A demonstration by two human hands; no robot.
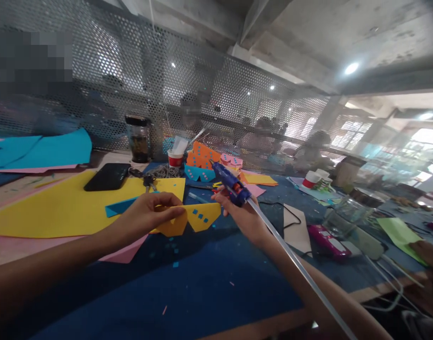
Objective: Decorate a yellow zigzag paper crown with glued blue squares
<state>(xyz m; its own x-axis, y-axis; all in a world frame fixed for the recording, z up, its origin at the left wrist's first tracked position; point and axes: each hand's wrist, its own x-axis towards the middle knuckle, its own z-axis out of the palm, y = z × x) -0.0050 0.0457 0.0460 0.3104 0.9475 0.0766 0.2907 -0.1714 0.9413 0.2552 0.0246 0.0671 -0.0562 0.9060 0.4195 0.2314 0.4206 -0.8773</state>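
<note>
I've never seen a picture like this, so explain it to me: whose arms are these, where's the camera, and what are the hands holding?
There's no machine here: the two bare arms in front belong to one person, who wears the camera on their head. It looks forward and down. Their left hand pinches a yellow cut-out with small blue squares on it. Their right hand holds what looks like a blue glue gun, with a long pale rod behind it. The table also bears a large yellow sheet, a black phone and a lidded jar.
</note>
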